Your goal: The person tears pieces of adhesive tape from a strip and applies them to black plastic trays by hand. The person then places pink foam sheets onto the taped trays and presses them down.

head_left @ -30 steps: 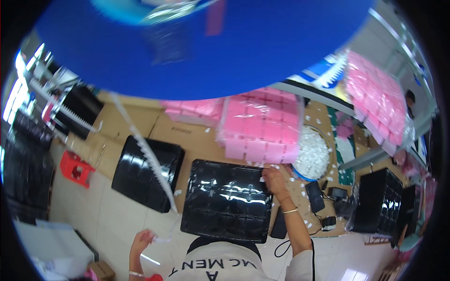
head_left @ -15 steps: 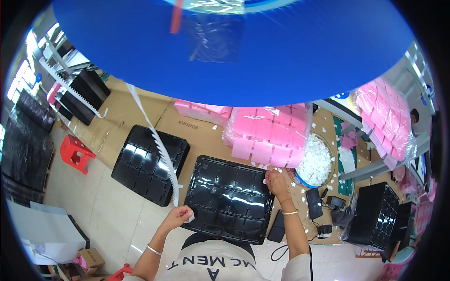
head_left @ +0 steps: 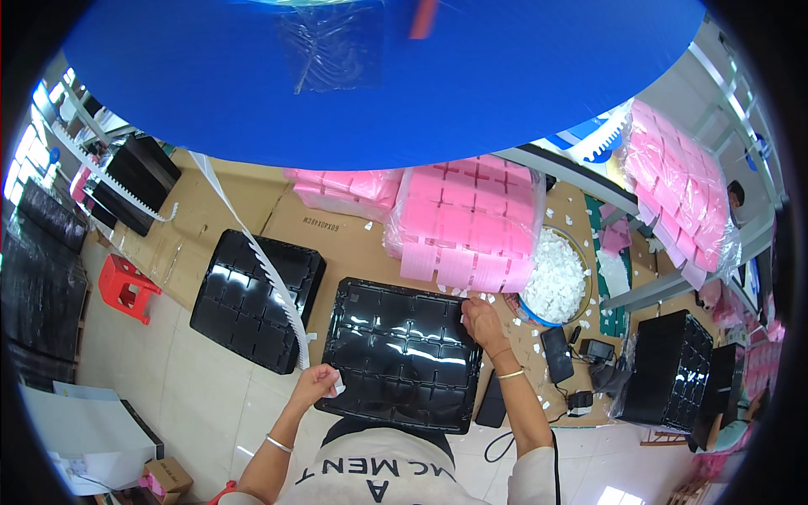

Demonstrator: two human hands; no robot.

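Since only part of a white piece [head_left: 339, 384] is pinched by the left hand [head_left: 315, 385], it could be dropped beside the black tray [head_left: 396, 353] (low middle of the frame), touched by the right hand [head_left: 483, 326], whose grip cannot be told.
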